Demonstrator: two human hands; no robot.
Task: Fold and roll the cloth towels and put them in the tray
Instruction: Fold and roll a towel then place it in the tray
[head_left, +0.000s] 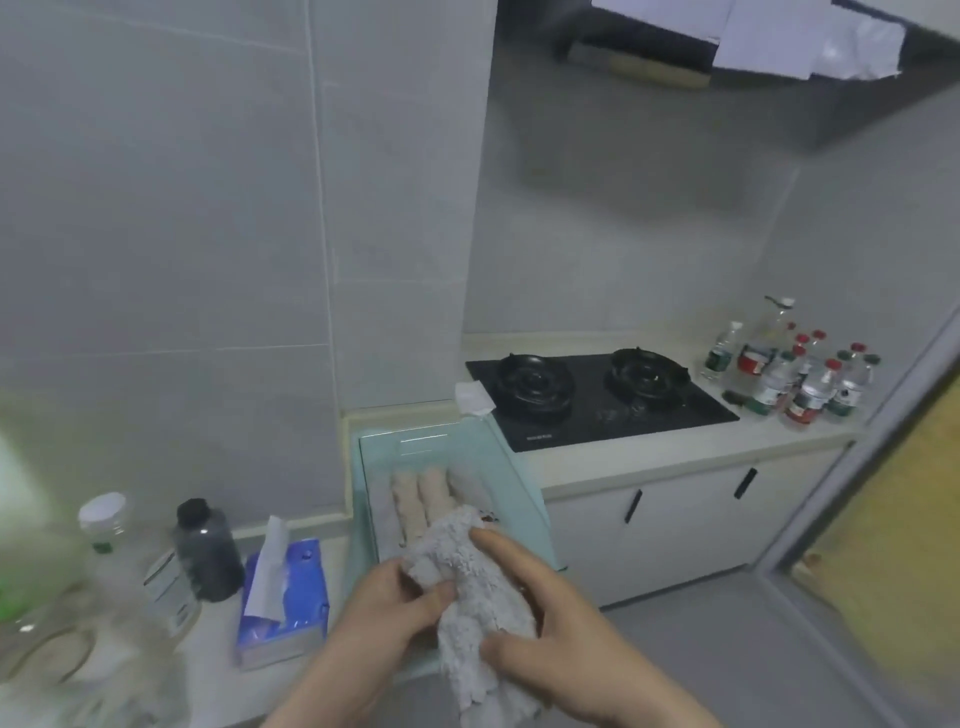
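Observation:
A fluffy grey towel (475, 587) hangs bunched between both hands over the near end of the pale green tray (514, 467). My left hand (384, 613) pinches its upper left part between thumb and fingers. My right hand (550, 618) holds its right side, index finger stretched along the top and thumb pressed on the lower fold. Two rolled beige towels (421, 499) lie side by side in the tray, with a darker roll (470, 486) partly hidden behind the grey towel.
A blue tissue box (283, 603), a dark jar (208, 551) and a clear jar (106, 519) stand on the counter to the left. A black gas hob (597, 395) and several water bottles (795, 374) lie to the right. White cabinets (675, 525) stand below.

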